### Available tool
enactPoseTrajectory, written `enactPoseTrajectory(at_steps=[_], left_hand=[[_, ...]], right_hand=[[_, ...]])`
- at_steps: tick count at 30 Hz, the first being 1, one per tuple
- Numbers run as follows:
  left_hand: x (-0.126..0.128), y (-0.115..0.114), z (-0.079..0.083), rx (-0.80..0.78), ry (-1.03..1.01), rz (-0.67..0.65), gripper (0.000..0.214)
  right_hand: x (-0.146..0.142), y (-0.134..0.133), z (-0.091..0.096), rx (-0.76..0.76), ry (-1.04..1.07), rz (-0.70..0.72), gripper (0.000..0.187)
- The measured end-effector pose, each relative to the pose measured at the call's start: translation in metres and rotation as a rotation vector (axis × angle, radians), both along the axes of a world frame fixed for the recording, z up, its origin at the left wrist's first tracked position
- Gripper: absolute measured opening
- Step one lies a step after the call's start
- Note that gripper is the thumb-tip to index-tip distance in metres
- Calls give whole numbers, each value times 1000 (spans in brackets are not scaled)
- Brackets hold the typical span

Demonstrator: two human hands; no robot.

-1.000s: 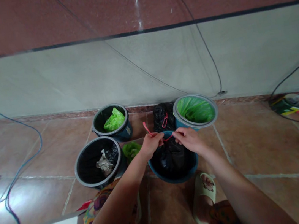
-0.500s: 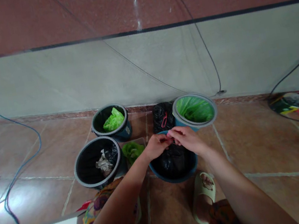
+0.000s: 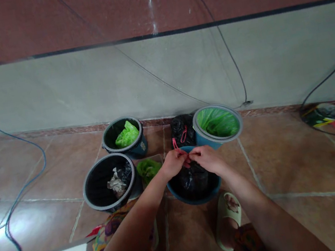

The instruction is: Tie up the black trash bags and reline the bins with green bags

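A black garbage bag [image 3: 193, 180] sits inside a blue bin [image 3: 196, 200] in front of me. Over the bin's far rim my left hand [image 3: 174, 163] and my right hand [image 3: 205, 158] meet, fingers pinched on the bag's pink drawstring [image 3: 176, 144]. One loop of the string stands up above my left fingers; part of it is hidden between the hands. Behind the bin, against the wall, stands another black garbage bag [image 3: 181, 124], closed, with its own pink string loop on top.
To the right of that bag stands a bin with a green liner [image 3: 219, 123]. On the left are a bin holding a green bag [image 3: 127, 135] and a black-lined bin [image 3: 95, 185] with crumpled waste. A small container holds green plastic [image 3: 148, 170]. Blue cable [image 3: 43, 156] crosses the floor.
The pink drawstring now shows as a raised loop by my left fingers, where little of it was visible before. My hands have shifted slightly while staying over the bin.
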State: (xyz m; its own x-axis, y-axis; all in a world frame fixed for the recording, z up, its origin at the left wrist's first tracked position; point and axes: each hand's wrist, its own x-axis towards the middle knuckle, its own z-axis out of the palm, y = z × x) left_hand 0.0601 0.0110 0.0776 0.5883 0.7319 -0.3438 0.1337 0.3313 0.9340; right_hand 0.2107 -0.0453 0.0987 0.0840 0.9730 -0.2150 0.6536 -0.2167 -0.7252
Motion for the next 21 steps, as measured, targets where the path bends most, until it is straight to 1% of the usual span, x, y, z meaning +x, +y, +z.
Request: enactPoseTrajectory(at_steps=[2, 4, 6, 7, 9, 11, 13, 15, 17, 21], left_hand=[[-2, 0, 1, -111, -43, 36, 12], [-4, 0, 2, -207, -80, 82, 16], [-7, 0, 2, -248, -94, 116, 18], [-7, 0, 2, -236, -88, 126, 17], [-7, 0, 1, -135, -50, 137, 12], [-6, 0, 0, 55, 21, 113, 6], [-5, 1, -1, 272, 114, 54, 9], [-4, 1, -2, 430, 181, -1, 14], [-3, 0, -5, 488, 180, -1, 19], [-1, -5, -9, 513, 154, 75, 32]], right_hand=[[1, 0, 6, -3, -89, -22, 21], [1, -1, 11, -14, -116, -31, 21], [1, -2, 13, -30, -100, 0, 23], [2, -3, 13, -42, -88, 24, 23], [3, -4, 11, -80, -82, 56, 21], [4, -4, 8, -113, -99, 59, 17], [5, -3, 5, -116, -117, 60, 17], [4, -1, 1, -78, -133, 53, 20], [2, 0, -3, -29, -147, 31, 25], [-4, 2, -13, -5, -86, 11, 35]])
